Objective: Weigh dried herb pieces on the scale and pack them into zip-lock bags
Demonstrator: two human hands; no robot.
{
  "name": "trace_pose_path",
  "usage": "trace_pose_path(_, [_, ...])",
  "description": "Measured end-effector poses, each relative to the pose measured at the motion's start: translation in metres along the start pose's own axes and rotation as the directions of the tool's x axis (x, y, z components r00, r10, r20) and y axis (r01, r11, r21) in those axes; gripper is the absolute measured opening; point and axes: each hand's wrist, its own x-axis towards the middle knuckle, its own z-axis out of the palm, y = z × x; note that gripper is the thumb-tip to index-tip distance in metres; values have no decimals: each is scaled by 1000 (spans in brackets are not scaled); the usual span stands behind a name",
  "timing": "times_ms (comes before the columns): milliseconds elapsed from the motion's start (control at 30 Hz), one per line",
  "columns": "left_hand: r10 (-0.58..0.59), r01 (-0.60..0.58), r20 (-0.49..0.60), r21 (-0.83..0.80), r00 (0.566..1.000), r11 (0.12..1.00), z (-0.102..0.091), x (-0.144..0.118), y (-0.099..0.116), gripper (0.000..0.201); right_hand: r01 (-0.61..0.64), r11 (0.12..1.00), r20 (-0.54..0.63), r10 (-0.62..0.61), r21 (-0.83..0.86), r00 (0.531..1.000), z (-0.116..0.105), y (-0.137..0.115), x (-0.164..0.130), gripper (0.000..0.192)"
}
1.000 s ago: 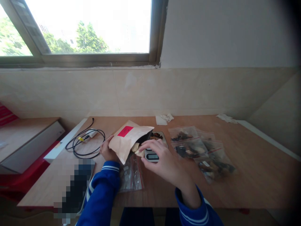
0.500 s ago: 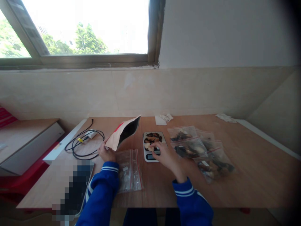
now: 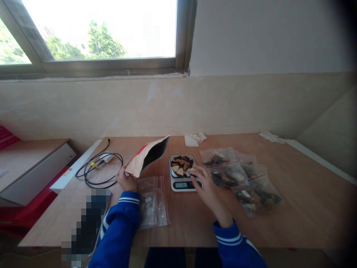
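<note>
My left hand (image 3: 126,181) holds a brown paper pouch (image 3: 146,155) with a red label, tilted up with its dark open mouth facing right. A small white digital scale (image 3: 182,177) sits in the middle of the wooden table (image 3: 301,208), with a heap of dried brown and pale pieces (image 3: 182,165) on its plate. My right hand (image 3: 206,184) hovers at the scale's right edge, fingers spread, tips by the pieces. An empty clear zip bag (image 3: 153,201) lies flat under the pouch, in front of my left sleeve.
Several clear zip bags of dried pieces (image 3: 240,178) lie right of the scale. A coiled black cable (image 3: 99,169) lies at the left. Crumpled tissues (image 3: 195,139) sit near the wall, another tissue (image 3: 269,137) at far right. A lower side table (image 3: 30,163) stands left.
My right hand left the pouch's mouth, went to the scale's plate, then drew back to its right edge. My left hand tipped the pouch up and away from the scale.
</note>
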Motion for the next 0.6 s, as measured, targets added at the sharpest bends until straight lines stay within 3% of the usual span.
trace_pose_path(233, [-54, 58, 55, -69, 997, 996, 1, -1, 3, 44, -150, 989, -96, 150, 10, 984, -10, 27, -49, 26])
trace_pose_path(400, [-50, 52, 56, -35, 997, 998, 1, 1, 1, 38, -253, 967, -146, 251, 0, 957, -10, 34, -64, 25])
trace_pose_path(500, [-107, 109, 135, -6, 985, 994, 2, 2, 1, 22, -264, 964, -138, 264, 22, 954, -9, 34, -64, 25])
trace_pose_path(600, [-143, 133, 250, 56, 958, 989, 4, 3, 3, 32, -259, 966, -135, 260, 19, 956, -9, 35, -62, 25])
